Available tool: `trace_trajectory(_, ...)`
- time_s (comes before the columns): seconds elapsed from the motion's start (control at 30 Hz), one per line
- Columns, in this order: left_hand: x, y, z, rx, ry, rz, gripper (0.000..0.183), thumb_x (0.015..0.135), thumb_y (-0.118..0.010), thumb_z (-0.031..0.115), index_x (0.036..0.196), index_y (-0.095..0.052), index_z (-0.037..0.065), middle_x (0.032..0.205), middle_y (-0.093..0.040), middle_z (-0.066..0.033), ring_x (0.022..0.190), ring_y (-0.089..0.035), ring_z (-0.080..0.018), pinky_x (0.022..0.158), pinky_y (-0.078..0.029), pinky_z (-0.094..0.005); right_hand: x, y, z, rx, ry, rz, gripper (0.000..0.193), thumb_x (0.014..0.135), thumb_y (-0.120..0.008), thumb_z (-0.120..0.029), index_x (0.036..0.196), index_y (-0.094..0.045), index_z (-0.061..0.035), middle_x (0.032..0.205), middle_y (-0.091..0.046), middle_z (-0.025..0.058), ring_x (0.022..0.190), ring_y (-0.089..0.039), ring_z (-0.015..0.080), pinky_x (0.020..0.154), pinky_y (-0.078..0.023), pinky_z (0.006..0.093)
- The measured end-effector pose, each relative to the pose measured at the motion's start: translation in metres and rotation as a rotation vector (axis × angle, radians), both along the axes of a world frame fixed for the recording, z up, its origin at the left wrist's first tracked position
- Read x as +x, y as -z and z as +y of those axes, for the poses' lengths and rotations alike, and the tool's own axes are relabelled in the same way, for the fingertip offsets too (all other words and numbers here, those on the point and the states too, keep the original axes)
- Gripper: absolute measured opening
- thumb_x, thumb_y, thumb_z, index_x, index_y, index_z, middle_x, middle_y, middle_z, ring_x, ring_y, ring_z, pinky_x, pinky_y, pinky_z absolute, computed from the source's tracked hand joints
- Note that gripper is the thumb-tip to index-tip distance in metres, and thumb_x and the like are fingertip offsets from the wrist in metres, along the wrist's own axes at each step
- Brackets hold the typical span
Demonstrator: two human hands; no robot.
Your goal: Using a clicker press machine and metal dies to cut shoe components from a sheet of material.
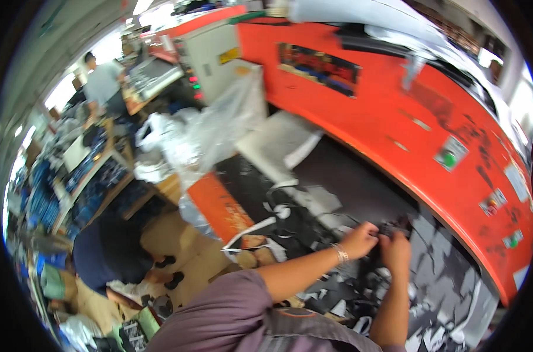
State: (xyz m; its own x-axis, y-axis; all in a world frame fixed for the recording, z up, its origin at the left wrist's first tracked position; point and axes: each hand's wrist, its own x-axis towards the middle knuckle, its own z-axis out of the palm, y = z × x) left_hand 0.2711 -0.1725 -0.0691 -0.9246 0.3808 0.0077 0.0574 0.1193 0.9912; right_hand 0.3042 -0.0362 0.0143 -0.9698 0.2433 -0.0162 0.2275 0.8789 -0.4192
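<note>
My left hand (359,240), with a bracelet at its wrist, reaches over the dark work surface under the red machine. Close beside it, my right hand (395,251) is raised with its fingers curled. Both hands look closed in a pinch around a small dark scrap (390,227), blurred and partly hidden by the fingers. Below and around them lie many black and grey cut scraps (337,308) of thin sheet. Grey sheet pieces (439,252) cover the surface to the right of my right hand.
A large red machine (360,111) with green and red buttons rises just beyond my hands. Clear plastic sheeting (213,129) hangs at the left by an orange panel (219,205). One person (111,252) bends down at lower left; another (104,85) stands farther back.
</note>
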Motion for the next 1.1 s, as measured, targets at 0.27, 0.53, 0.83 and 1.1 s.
trace_trajectory(0.27, 0.04, -0.064, 0.042, 0.196, 0.423, 0.114, 0.078, 0.086, -0.065, 0.04, 0.143, -0.028, 0.001, 0.137, -0.04, -0.0248, 0.127, -0.043, -0.0312, 0.105, -0.035, -0.0354, 0.097, -0.007, 0.06, -1.268, -0.218, 0.326, 0.05, 0.085, -0.062, -0.02, 0.126, -0.046, 0.0041, 0.121, -0.057, 0.0137, 0.111, -0.055, 0.0222, 0.098, -0.04, 0.0353)
trace_trajectory(0.53, 0.07, -0.079, 0.02, 0.021, 0.303, 0.506, 0.019, 0.091, -0.053, 0.023, 0.088, -0.062, 0.006, 0.079, -0.063, -0.0173, 0.078, -0.063, -0.0361, 0.065, -0.049, -0.0438, 0.171, -0.051, 0.058, -1.479, 0.238, 0.242, 0.033, 0.092, -0.053, -0.032, 0.102, -0.058, -0.0008, 0.092, -0.061, 0.0086, 0.082, -0.057, 0.0207, 0.081, -0.045, 0.0354)
trace_trajectory(0.83, 0.083, -0.059, 0.018, -0.562, 0.849, 0.097, 0.031, 0.088, -0.058, 0.037, 0.095, -0.064, 0.007, 0.087, -0.064, -0.0143, 0.08, -0.065, -0.0325, 0.07, -0.051, -0.0414, 0.05, -0.059, 0.12, -0.085, -0.353, 0.056, 0.038, 0.079, -0.068, -0.014, 0.109, -0.057, 0.0052, 0.116, -0.054, 0.0238, 0.111, -0.052, 0.0387, 0.095, -0.043, 0.0423)
trace_trajectory(1.1, -0.007, -0.057, -0.002, -0.454, 0.005, 0.425, 0.051, 0.076, -0.073, 0.028, 0.116, -0.055, 0.002, 0.108, -0.059, -0.0151, 0.106, -0.053, -0.0336, 0.089, -0.042, -0.0428, -0.084, 0.031, 0.086, 0.122, -0.519, 0.082, 0.028, 0.077, -0.069, -0.023, 0.093, -0.062, -0.0006, 0.101, -0.06, 0.0138, 0.11, -0.052, 0.0312, 0.091, -0.046, 0.04)
